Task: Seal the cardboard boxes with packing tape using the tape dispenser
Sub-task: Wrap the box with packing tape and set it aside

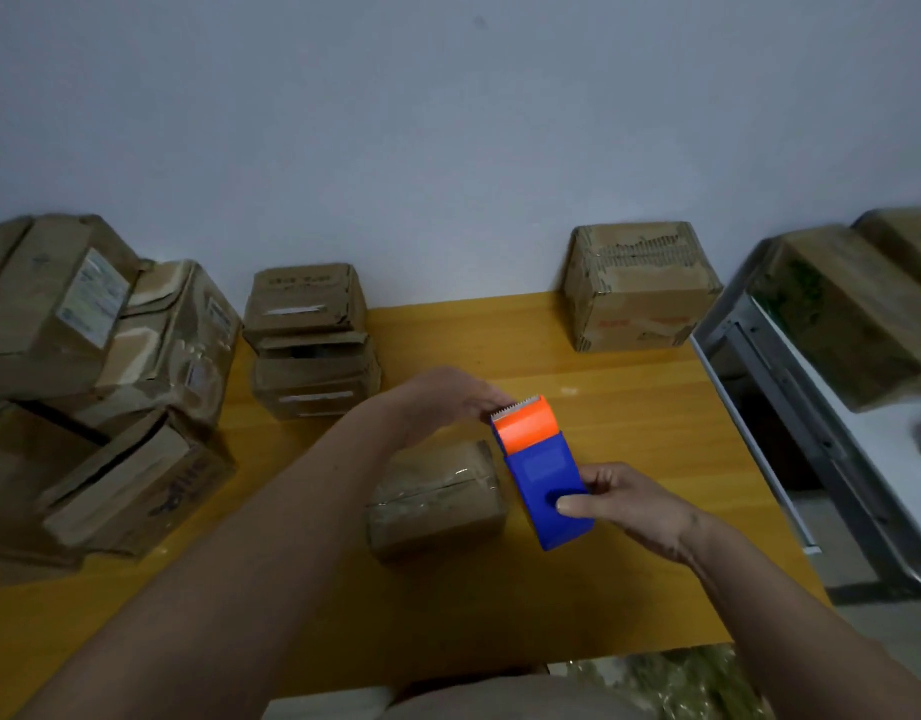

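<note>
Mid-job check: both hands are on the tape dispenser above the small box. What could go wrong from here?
1. The left hand has its fingers right at the serrated blade on the orange end of the tape dispenser; a slip could nick them.
2. The small box lies unheld on the yellow table, so it may slide when tape is pulled across it.
3. The right hand grips only the blue end, so the dispenser may twist.
</note>
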A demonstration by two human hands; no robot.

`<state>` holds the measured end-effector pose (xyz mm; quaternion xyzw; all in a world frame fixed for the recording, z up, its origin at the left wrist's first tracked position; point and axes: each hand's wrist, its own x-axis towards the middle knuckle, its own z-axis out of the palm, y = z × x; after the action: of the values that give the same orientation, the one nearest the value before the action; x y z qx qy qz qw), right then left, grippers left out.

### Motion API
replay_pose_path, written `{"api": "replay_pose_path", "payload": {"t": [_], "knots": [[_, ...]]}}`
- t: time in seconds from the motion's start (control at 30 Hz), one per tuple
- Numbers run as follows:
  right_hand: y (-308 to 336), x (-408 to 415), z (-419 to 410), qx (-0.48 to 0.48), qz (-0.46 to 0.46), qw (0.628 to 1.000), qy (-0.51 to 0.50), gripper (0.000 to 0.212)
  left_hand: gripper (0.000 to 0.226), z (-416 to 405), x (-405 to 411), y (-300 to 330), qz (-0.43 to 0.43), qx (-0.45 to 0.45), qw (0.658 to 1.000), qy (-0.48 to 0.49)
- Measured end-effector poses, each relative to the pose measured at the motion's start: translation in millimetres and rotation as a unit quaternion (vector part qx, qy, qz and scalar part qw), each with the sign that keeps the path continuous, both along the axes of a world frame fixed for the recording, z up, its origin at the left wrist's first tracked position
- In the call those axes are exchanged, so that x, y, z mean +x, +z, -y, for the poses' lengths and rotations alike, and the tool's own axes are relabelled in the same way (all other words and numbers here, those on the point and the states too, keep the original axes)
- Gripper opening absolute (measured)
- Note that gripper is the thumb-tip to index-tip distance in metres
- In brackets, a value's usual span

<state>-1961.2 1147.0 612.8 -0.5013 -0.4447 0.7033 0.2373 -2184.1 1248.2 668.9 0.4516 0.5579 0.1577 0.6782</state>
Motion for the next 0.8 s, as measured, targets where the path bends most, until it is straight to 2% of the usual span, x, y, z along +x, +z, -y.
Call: {"api": "replay_pose_path", "payload": {"t": [0.13,0.23,0.37,0.53,0.7,0.8], "knots": [[1.0,-6.8,-0.4,-0.011,-0.041,0.999,-0.026,0.031,0.008,0.1,0.8,-13.4,0.038,-0.021,0.999,-0.022],[1.5,-8.7,-1.7,0.011,-0.036,0.999,-0.015,0.038,0.014,1.2,3.1,-21.6,0.079,-0.066,0.995,-0.009],[4.3,-8.5,-2.6,0.015,-0.048,0.999,-0.006,0.032,0.013,1.3,8.1,-22.6,0.1,-0.072,0.992,0.017],[3.0,-9.1,-3.3,0.02,-0.04,0.999,-0.004,0.034,0.021,4.9,9.5,-22.2,0.085,-0.065,0.994,0.02],[-0.3,-4.7,-0.5,0.011,-0.035,0.999,-0.005,0.028,0.06,2.0,5.2,-22.5,0.112,-0.127,0.985,0.04],[0.6,-4.6,0.5,0.006,-0.036,0.999,0.001,0.027,0.055,4.0,4.6,-22.4,0.119,-0.147,0.981,0.036]]}}
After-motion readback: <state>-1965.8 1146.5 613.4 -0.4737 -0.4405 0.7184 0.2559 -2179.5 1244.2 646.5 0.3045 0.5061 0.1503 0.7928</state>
